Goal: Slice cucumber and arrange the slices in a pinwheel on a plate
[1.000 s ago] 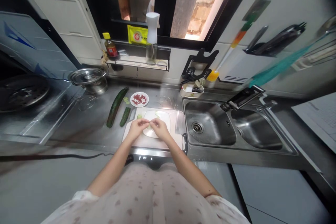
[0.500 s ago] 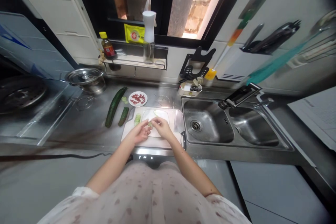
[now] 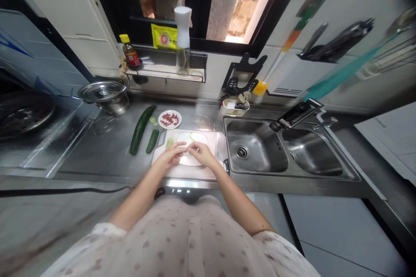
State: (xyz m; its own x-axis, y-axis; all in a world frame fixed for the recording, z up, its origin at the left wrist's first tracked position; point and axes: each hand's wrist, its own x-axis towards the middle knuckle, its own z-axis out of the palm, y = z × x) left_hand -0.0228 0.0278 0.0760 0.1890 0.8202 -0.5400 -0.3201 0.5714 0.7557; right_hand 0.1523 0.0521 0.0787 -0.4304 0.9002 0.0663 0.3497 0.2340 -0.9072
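Note:
Over a white plate (image 3: 195, 161) on the pale cutting board (image 3: 218, 149), my two hands meet at the fingertips. My right hand (image 3: 200, 154) is closed in a pinch on a cucumber slice, which the fingers mostly cover. My left hand (image 3: 171, 156) has thumb and fingertips closed at the same slice, its other fingers loosely curled. Cut cucumber slices (image 3: 169, 142) stand in a row on the board beside my left hand. A pale green piece (image 3: 191, 137) lies near the plate's far edge.
Left of the board lie a cucumber half (image 3: 152, 141) and a long cucumber (image 3: 142, 130). A small plate (image 3: 170, 125) holds chopped red bits. At the board's right edge sits a black handle (image 3: 226, 165), beside the double sink (image 3: 256, 147). A lidded steel pot (image 3: 108, 97) stands back left.
The cucumber slice showed green between my hands before and is now mostly covered by fingers. My left fingers have straightened towards the right hand. The view has shifted slightly.

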